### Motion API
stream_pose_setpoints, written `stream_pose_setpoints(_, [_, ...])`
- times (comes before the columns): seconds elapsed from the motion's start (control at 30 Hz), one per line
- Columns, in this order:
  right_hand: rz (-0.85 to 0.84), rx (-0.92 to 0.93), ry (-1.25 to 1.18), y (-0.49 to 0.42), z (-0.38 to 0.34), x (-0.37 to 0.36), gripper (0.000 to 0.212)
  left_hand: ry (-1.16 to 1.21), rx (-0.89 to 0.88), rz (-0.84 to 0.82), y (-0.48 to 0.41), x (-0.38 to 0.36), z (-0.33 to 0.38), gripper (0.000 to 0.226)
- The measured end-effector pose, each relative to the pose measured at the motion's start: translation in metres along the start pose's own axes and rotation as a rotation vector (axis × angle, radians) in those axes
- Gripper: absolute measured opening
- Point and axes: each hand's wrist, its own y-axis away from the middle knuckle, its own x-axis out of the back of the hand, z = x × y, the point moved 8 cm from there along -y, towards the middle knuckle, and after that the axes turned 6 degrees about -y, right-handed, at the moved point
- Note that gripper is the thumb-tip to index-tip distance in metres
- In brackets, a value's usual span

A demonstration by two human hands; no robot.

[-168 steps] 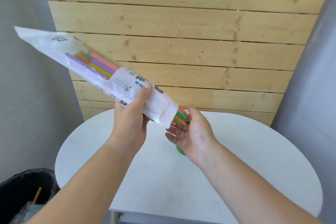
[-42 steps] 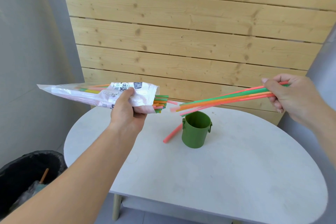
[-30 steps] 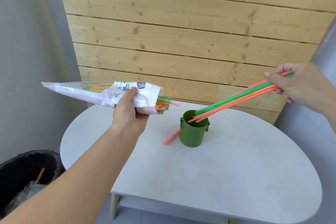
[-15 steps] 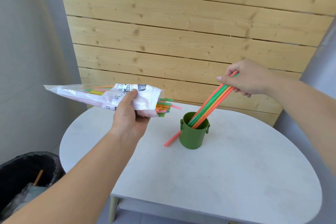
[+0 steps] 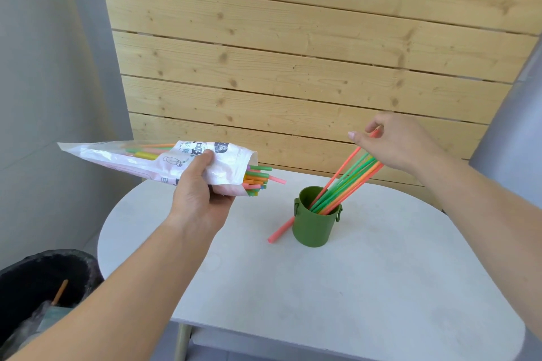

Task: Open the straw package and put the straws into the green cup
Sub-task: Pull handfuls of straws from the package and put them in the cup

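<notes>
Nearest the camera, at the lower left and well apart from the green cylindrical cup (image 5: 315, 221), sits a black-lined waste bin (image 5: 44, 281) with an orange stick poking out of it. Next comes the white rounded tabletop (image 5: 322, 296), and the green cup stands upright on it, small ring handles on either side.

Out from the cup's left side, lying flat on the table, there's a single coral-pink loose straw (image 5: 280, 230), its far end hidden behind the cup wall.

Left of the cup and higher, the left hand (image 5: 199, 196) is closed around the white printed plastic straw package (image 5: 164, 164), thumb on top, fingers underneath. The package is held roughly level, its open mouth pointing toward the cup, and a cluster of green, orange and pink packaged straws (image 5: 258, 179) pokes out of that mouth, short of the cup and clear of it.

Inside the cup, a bundle of long green, orange and pink straws (image 5: 346, 182) has its lower ends down in the cup and leans up and to the right over the rim. Up at the top of that bundle, right of the cup, the right hand (image 5: 396, 145) has its fingers loosely spread around the upper ends; one pink straw runs up between the fingers, and whether the grip is firm or letting go I cannot tell.

Behind it all, beyond the cup, a pale wooden plank wall (image 5: 293, 53).
</notes>
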Motion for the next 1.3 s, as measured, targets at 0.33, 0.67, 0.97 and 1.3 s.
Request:
stream_pose_setpoints(0.33, [-0.018,0.413,-0.187,0.07,-0.102,-0.025,0.025,0.011,-0.031,0.031,-0.002,0.011,0.015,0.047])
stream_pose_setpoints(0.67, [-0.527,0.239,0.012,0.112,-0.109,-0.176,0.035,-0.014,-0.052,0.072,-0.003,0.042,0.032,0.044])
stream_pose_setpoints(0.97, [-0.541,0.313,-0.163,0.136,-0.121,-0.195,0.019,-0.017,-0.065,0.081,-0.003,0.051,0.04,0.047])
stream_pose_setpoints(1.3, [-0.609,0.364,-0.292,0.149,-0.124,-0.193,0.042,0.011,-0.072,0.098,0.002,0.051,0.042,0.042])
